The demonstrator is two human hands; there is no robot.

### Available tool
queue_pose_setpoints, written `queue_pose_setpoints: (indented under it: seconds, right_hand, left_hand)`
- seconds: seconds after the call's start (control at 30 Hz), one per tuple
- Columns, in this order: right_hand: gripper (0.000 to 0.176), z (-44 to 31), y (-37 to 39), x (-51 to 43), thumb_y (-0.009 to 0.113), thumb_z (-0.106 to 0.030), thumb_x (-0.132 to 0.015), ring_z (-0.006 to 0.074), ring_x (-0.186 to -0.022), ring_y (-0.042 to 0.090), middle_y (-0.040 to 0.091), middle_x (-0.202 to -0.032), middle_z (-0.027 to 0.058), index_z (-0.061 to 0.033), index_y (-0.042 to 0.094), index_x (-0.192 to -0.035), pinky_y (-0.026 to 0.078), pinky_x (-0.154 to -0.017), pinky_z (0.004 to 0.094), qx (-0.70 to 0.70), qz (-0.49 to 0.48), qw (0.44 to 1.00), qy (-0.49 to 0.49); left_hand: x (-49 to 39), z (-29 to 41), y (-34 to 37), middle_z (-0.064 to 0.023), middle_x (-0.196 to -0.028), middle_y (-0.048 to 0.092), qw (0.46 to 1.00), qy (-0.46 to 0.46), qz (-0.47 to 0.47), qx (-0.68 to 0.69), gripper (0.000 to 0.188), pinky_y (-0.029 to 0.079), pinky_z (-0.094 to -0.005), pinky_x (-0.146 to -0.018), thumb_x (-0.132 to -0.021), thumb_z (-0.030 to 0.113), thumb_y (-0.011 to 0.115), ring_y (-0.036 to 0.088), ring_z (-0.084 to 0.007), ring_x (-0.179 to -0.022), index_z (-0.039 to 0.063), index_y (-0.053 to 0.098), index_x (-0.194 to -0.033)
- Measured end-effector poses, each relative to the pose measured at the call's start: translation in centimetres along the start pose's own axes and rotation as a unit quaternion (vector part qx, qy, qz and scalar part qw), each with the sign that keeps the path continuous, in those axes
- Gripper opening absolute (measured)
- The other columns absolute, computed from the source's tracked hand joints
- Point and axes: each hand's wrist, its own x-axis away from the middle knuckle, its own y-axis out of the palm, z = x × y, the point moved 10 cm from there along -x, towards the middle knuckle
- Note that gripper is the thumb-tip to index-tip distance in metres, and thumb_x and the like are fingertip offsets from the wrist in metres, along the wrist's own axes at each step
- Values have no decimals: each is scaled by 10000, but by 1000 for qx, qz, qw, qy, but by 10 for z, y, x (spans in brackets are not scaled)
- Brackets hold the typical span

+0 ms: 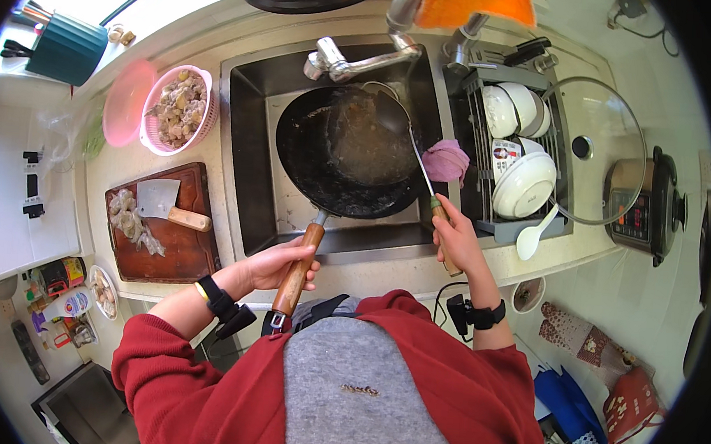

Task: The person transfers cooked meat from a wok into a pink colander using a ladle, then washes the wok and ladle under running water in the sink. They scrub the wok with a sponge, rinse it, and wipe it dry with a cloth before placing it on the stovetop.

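A black wok with brownish liquid in it is in the metal sink. My left hand is closed around its wooden handle, near the sink's front edge. In my right hand is the wooden handle of a metal ladle; its dark bowl rests over the right part of the wok, and whether it touches the wok I cannot tell. The chrome faucet reaches over the wok's far side. A pink cloth lies at the sink's divider, right of the wok.
On the left are a pink basket of meat pieces and a cutting board bearing a cleaver and crumpled plastic. A dish rack with white bowls, a glass lid and an electric cooker are on the right.
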Motion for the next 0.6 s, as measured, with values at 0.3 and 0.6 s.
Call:
queue_pose_setpoints:
  seconds: [0.3,0.6]
  right_hand:
    - [491,-8,7,19,504,-142,-872,94,-432,437,480,-632,30,-71,367,-1339,404,-374,249,0,3,999,-35]
    - [510,-1,-3,39,496,-105,-858,78,-499,443,478,-656,21,-81,360,-1349,416,-371,235,-6,11,997,-70]
  left_hand:
    - [19,40,35,-39,-723,491,994,77,39,72,305,420,-227,-428,-816,45,593,481,-91,-522,77,352,-1001]
    - [81,58,50,-60,-759,498,955,191,170,-151,478,468,-271,-430,-731,12,590,518,-122,-514,23,390,-1166]
